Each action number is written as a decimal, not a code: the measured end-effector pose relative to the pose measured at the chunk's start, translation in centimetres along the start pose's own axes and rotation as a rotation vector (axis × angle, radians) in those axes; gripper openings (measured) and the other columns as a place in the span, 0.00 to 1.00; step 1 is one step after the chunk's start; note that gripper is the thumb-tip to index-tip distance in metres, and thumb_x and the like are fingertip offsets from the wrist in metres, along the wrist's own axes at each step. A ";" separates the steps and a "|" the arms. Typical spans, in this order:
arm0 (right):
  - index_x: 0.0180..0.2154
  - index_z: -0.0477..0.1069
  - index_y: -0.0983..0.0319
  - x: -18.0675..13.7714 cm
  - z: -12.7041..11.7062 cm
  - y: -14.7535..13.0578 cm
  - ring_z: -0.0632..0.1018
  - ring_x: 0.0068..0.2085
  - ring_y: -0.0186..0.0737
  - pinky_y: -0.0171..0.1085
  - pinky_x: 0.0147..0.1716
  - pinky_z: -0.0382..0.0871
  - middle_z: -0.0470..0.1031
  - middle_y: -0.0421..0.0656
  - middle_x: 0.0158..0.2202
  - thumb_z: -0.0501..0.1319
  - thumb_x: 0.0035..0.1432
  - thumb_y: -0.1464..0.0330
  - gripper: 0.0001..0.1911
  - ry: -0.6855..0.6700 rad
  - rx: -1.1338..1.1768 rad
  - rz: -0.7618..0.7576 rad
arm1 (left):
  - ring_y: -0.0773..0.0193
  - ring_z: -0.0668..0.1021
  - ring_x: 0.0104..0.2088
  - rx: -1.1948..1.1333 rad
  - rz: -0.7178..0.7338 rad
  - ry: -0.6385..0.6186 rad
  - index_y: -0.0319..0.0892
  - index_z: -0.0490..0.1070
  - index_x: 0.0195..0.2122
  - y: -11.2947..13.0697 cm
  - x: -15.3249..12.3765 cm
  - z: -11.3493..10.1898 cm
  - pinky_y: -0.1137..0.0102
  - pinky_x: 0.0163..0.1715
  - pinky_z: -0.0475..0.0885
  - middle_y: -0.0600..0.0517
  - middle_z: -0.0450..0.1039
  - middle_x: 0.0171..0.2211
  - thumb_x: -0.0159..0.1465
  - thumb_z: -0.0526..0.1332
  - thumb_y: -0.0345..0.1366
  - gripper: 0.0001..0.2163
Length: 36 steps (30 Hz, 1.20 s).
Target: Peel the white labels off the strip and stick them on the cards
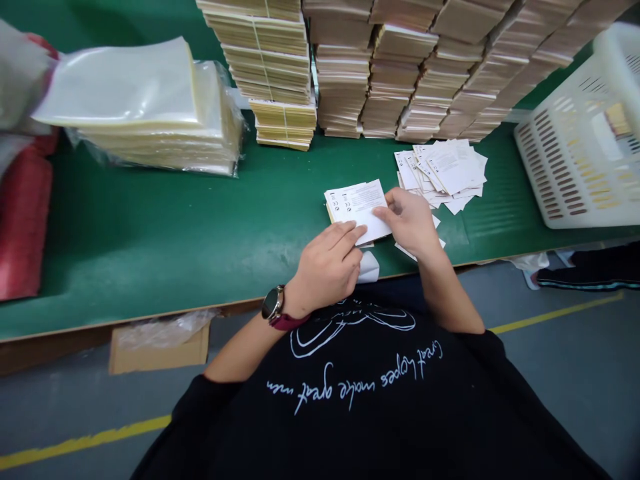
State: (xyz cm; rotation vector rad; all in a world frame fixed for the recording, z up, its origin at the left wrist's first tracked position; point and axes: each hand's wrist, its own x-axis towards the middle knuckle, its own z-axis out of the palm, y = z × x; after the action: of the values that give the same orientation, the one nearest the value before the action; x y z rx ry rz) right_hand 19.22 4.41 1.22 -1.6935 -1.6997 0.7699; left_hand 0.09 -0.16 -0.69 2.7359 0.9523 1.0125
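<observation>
A: Where's the leaflet (357,208)?

B: Between the two sets of fingers, lying nearly flat just above the green desk (175,230). Its printed face is up, with small symbols along one end. It looks like folded paper, though I can't make out the text.

A: What are the left fingers (345,235) doing?

B: They're close together and nearly straight, resting across the leaflet's near edge. I can't tell whether they're gripping it or only pressing on it. A dark watch (273,302) with a maroon strap sits behind them on the wrist.

A: And the right fingers (397,210)?

B: They're curled and nearly closed on the leaflet's right edge, with the thumb on top, so they have hold of it.

A: What's near them?

B: Just beyond the right fingers, a loose heap of white sheets (445,170) lies on the desk, with a few stray sheets (417,247) just below them. A small white scrap (369,268) sits just below the left fingers.

A: Anything farther off?

B: Well beyond the fingers stand tall paper stacks (395,70). Far to the left is a plastic-wrapped pack (150,110), and far to the right is a white plastic basket (575,147).
</observation>
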 end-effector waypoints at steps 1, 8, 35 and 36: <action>0.26 0.66 0.60 0.0 0.0 0.0 0.68 0.25 0.34 0.36 0.27 0.60 0.69 0.36 0.22 0.60 0.53 0.65 0.06 -0.013 -0.016 -0.012 | 0.50 0.75 0.54 0.000 0.000 -0.004 0.36 0.72 0.30 0.0 0.0 0.0 0.54 0.54 0.74 0.40 0.74 0.51 0.57 0.58 0.26 0.04; 0.51 0.72 0.59 -0.8 -2.2 0.3 0.78 0.38 0.46 0.44 0.39 0.69 0.79 0.45 0.38 0.53 0.58 0.69 0.20 0.150 -0.330 -0.062 | 0.51 0.74 0.55 -0.025 0.007 0.009 0.37 0.70 0.31 0.0 -0.2 0.3 0.53 0.55 0.73 0.40 0.73 0.53 0.58 0.57 0.25 0.04; 0.40 0.62 0.50 -7.3 -0.9 -1.4 0.74 0.50 0.47 0.57 0.49 0.68 0.71 0.42 0.46 0.50 0.64 0.63 0.04 0.232 0.205 -0.537 | 0.61 0.76 0.38 -0.172 -0.108 0.310 0.44 0.66 0.32 -0.1 -0.4 0.0 0.61 0.40 0.73 0.52 0.74 0.30 0.63 0.53 0.31 0.04; 0.43 0.59 0.49 -7.1 -0.7 -1.3 0.75 0.51 0.47 0.57 0.49 0.69 0.70 0.43 0.49 0.49 0.64 0.61 0.05 0.255 0.255 -0.507 | 0.63 0.76 0.35 -0.192 -0.155 0.329 0.44 0.65 0.29 -0.1 -0.4 -0.1 0.63 0.38 0.72 0.52 0.73 0.28 0.64 0.53 0.32 0.06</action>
State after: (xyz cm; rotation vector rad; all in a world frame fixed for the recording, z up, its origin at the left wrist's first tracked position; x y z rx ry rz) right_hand 18.87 -2.74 2.58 -1.0697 -1.6658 0.4805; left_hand -0.30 -0.29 -0.86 2.3446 1.0276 1.4673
